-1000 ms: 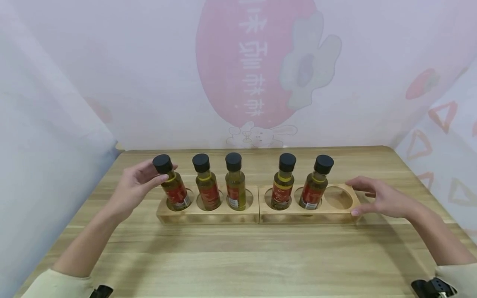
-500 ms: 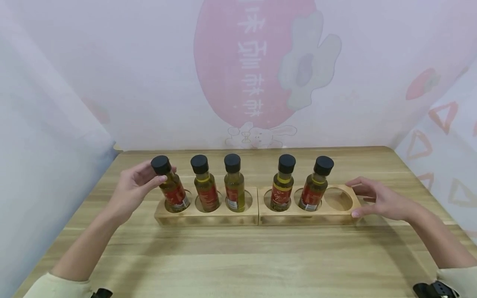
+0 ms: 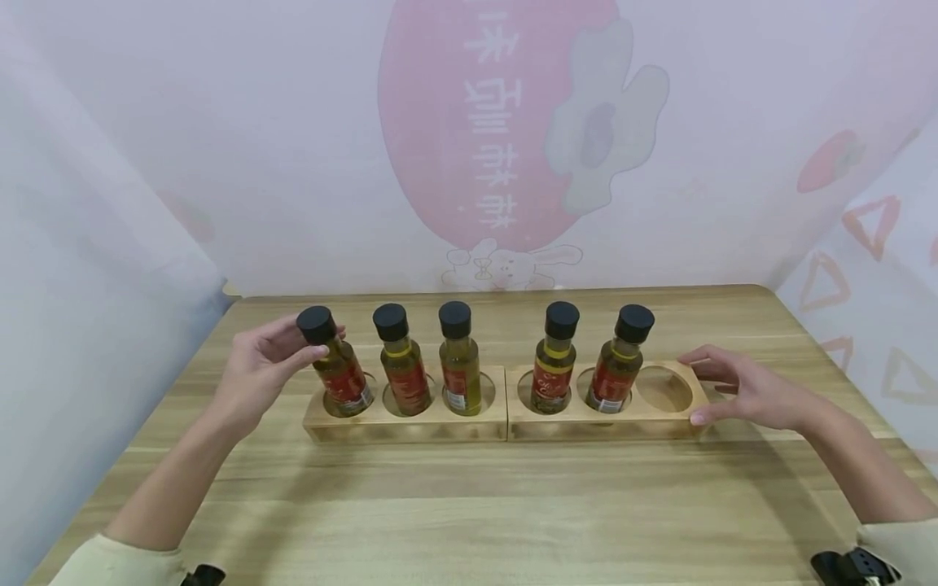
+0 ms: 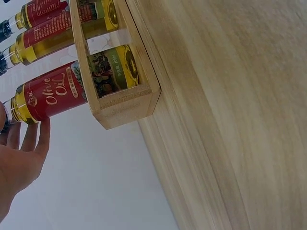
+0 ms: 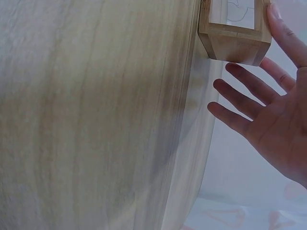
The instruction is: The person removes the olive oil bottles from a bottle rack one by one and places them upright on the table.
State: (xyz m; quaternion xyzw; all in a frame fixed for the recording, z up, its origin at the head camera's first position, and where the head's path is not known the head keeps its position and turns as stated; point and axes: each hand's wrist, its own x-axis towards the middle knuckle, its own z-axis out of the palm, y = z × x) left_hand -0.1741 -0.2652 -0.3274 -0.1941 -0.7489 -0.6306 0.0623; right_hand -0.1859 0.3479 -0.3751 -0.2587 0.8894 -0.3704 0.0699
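My left hand [image 3: 256, 370] holds the leftmost olive oil bottle [image 3: 344, 378] near its neck, thumb in front and fingers behind. This bottle has a red label and black cap, and leans slightly left in the end hole of the left wooden bottle rack [image 3: 410, 430]. In the left wrist view its base sits inside the rack and "Olive Oil" shows on the label. My right hand [image 3: 758, 395] grips the outer end of the right wooden bottle rack [image 3: 663, 428] between thumb and index finger; its other fingers are extended beside it in the right wrist view.
Two more matching bottles [image 3: 405, 378] [image 3: 461, 378] stand in the left rack. The right rack holds two bottles [image 3: 554, 374] [image 3: 615, 374] and one vacant hole [image 3: 664, 391]. The racks meet end to end on a wooden table [image 3: 469, 513], with patterned cloth [image 3: 308, 163] behind.
My left hand and its bottle have shifted very slightly left. The right hand, the racks and the other bottles stay nearly the same, with a small camera shift.
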